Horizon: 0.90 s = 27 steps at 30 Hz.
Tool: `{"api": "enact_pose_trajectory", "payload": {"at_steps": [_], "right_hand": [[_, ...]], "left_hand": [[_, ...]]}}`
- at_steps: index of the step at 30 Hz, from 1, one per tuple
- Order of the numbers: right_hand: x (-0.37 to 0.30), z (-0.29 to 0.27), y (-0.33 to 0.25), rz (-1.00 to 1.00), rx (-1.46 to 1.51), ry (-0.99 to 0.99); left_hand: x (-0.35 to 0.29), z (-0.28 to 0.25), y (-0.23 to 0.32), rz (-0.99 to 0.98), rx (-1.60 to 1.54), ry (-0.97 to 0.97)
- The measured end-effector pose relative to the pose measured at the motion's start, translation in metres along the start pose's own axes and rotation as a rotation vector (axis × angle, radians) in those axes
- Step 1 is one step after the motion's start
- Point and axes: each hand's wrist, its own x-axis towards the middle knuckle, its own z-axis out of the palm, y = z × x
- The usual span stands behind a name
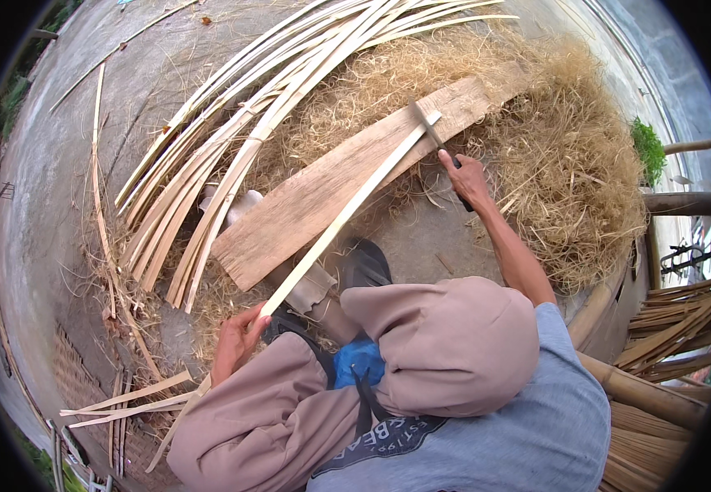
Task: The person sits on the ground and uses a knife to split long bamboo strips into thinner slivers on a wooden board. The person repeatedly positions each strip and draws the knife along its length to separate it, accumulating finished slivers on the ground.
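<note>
A long pale bamboo strip (347,211) lies slantwise over a broad wooden board (322,193). My left hand (238,340) pinches its near end, low and left of the board. In my right hand (464,178) is the dark handle of a knife (426,125), fingers wrapped round it. The knife's blade crosses the strip near its far end, above the board; whether it presses on the strip I cannot tell.
Curly bamboo shavings (569,164) heap around the board's far and right sides. A bundle of long bamboo strips (249,123) fans out beyond the board to the left. Shorter strips (134,403) lie at lower left. Bamboo poles (634,385) and more strips (675,328) stand at the right.
</note>
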Motion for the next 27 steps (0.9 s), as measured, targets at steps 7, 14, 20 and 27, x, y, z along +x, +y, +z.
{"api": "enact_pose_trajectory", "payload": {"at_steps": [7,14,20,27], "right_hand": [[-0.084,0.009,-0.015,-0.213,-0.12,-0.108],[-0.052,0.01,0.003,-0.27,-0.18,-0.089],[-0.034,-0.005,-0.01,-0.146,-0.164,-0.029],[-0.027,0.002,0.012,0.036,0.044,0.037]], "left_hand": [[-0.012,-0.013,0.005,-0.116,-0.01,-0.007],[-0.028,-0.004,-0.02,-0.149,0.017,0.004],[-0.022,-0.013,0.009,-0.185,0.107,-0.029],[-0.021,0.0,-0.001,-0.166,0.221,-0.047]]}}
